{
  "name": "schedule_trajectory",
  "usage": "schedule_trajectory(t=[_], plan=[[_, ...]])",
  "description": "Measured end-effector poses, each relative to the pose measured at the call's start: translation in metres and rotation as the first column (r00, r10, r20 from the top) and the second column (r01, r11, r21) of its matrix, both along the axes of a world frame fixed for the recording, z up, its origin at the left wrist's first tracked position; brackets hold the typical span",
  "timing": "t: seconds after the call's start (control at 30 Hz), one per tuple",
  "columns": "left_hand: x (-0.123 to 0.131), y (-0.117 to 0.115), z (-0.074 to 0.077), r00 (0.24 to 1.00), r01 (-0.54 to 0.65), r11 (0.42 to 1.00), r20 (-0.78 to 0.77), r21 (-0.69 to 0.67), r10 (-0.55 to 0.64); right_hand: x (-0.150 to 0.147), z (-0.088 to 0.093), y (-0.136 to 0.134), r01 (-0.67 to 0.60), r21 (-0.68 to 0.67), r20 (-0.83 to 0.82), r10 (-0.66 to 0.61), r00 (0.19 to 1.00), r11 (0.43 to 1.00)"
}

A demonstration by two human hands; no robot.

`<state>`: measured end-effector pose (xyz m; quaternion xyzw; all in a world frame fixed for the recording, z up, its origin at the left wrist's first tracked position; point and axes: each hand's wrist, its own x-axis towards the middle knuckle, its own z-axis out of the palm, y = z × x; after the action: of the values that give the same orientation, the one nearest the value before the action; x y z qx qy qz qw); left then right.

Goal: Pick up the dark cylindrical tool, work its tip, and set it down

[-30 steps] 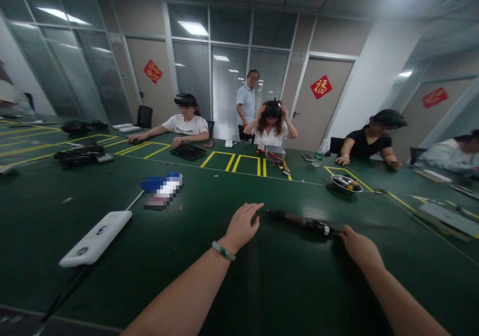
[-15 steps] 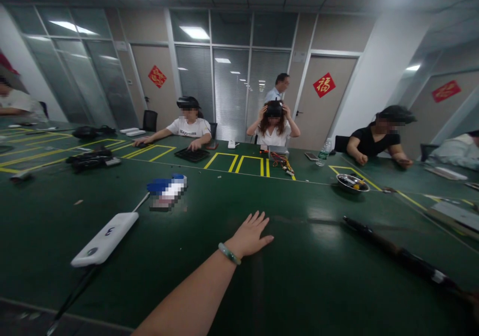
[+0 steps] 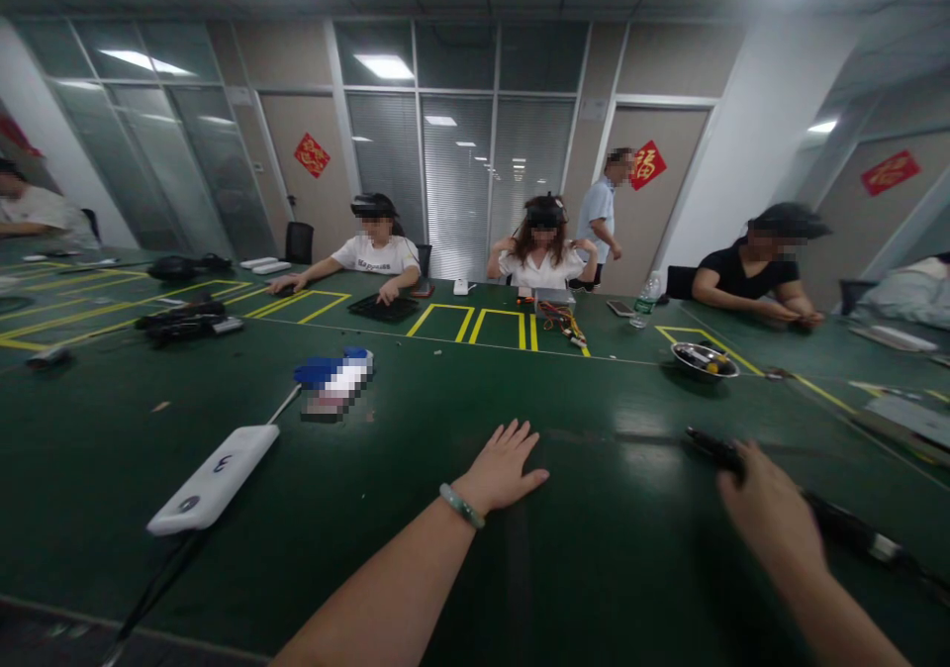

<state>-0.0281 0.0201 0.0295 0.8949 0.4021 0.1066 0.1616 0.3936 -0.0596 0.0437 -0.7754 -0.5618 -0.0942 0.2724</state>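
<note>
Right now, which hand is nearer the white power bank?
Left. The left hand lies to the right of the white power bank; the right hand is farther right.

Left hand (image 3: 505,467): 1
Right hand (image 3: 768,519): 1
Bracelet (image 3: 461,506): 1, on left wrist
Black rod (image 3: 846,526): 1, under right hand
Power bank (image 3: 213,479): 1, left of left hand
Metal bowl (image 3: 705,360): 1, ahead of right hand
Water bottle (image 3: 645,299): 1, ahead of the hands
Other people (image 3: 541,261): 6, ahead of the hands
</note>
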Motion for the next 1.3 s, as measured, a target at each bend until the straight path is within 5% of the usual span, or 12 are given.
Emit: schedule_trajectory(t=[0.1,0.2,0.27,0.33,0.6,1.3], plan=[[0.0,0.002,-0.005,1.0,0.0,0.999,-0.002,0.038,0.001,-0.123,0.011,0.027,-0.33,-0.028,0.025,0.33,0.944,0.944],[0.003,0.007,-0.02,1.0,0.001,0.991,0.003,0.131,-0.001,-0.228,0.018,0.033,-0.632,-0.027,-0.03,0.631,0.775,0.775],[0.005,0.011,-0.032,0.998,0.048,0.988,-0.052,0.147,-0.04,-0.273,0.019,0.029,-0.784,-0.076,-0.085,0.78,0.62,0.616],[0.006,0.016,-0.042,0.996,0.028,0.987,-0.082,0.157,-0.015,-0.296,0.017,0.024,-0.846,-0.13,-0.153,0.833,0.532,0.516],[0.004,0.013,-0.047,0.987,0.056,0.972,-0.158,0.23,-0.019,-0.284,0.016,0.024,-0.872,-0.178,-0.307,0.816,0.49,0.456],[0.004,0.014,-0.047,0.983,0.087,0.967,-0.177,0.241,-0.044,-0.282,0.015,0.027,-0.876,-0.185,-0.403,0.778,0.482,0.446]])
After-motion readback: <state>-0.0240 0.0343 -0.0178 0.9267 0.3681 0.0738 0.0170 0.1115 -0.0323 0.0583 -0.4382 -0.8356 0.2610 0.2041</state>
